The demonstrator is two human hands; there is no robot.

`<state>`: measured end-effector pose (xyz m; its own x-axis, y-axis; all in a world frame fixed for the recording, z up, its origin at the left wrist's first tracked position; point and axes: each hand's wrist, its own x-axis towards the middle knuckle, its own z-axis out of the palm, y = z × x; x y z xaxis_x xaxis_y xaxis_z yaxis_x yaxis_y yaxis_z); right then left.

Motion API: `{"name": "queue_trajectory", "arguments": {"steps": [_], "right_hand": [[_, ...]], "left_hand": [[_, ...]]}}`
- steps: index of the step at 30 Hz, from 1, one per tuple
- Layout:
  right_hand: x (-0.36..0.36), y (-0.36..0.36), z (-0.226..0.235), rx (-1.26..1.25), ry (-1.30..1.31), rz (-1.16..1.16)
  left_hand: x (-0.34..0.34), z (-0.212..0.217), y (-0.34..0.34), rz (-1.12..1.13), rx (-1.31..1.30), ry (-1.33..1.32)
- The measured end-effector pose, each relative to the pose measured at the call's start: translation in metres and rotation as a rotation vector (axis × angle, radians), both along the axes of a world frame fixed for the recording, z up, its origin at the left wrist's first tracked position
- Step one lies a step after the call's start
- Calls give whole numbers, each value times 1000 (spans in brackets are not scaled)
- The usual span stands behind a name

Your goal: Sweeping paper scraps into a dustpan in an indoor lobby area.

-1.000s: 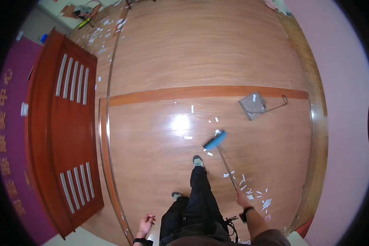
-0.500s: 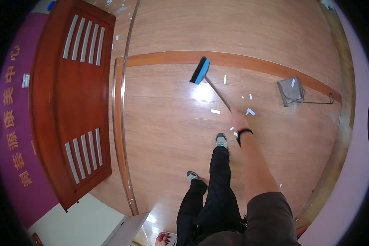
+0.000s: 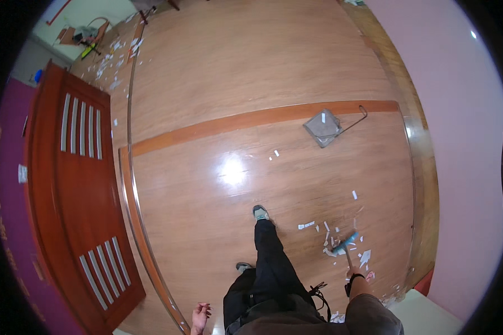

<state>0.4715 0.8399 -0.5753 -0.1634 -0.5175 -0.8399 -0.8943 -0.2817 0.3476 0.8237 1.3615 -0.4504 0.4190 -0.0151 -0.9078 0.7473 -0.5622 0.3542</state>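
My right hand [image 3: 353,272] is closed round the handle of a broom with a blue head [image 3: 350,239], held low at my right side. The broom head rests among scattered paper scraps [image 3: 365,257] on the wooden floor. My left hand [image 3: 201,314] hangs at my left side, loosely curled with fingers apart and nothing visible in it. Farther ahead, a grey long-handled dustpan [image 3: 322,129] lies at the orange-brown floor strip, a white scrap on it.
A red-brown wooden desk [image 3: 72,195] with slatted panels stands along the left. More paper litter [image 3: 115,58] covers the far left floor near a chair [image 3: 86,34]. A pink wall [image 3: 452,139] runs along the right, with a red object [image 3: 423,283] at its foot.
My right hand has drawn the broom from ahead back to my right side, among the scraps. My view has turned rightward, so the dustpan now appears farther left. One foot has shifted.
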Motion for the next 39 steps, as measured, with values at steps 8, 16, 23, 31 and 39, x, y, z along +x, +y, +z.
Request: {"name": "queue_trajectory", "arguments": {"steps": [8,16,23,31,39], "right_hand": [[-16,32,-22,26,-210,-70],[286,-38,-73,28,-863,-14],[406,-76,-100,-47,-751,41],[83,-26,-82,-3,-359,-46],[-154,76,-41,-72,13,-409]], "left_hand": [[36,-7,-27,-129,-25,-32],[50,25,-57,-161,44,-33],[28,71,-53,-114,140,-38],[-12,62,-36,-144,119,-8],[-43,9,-17,-357,-30,-171]]}}
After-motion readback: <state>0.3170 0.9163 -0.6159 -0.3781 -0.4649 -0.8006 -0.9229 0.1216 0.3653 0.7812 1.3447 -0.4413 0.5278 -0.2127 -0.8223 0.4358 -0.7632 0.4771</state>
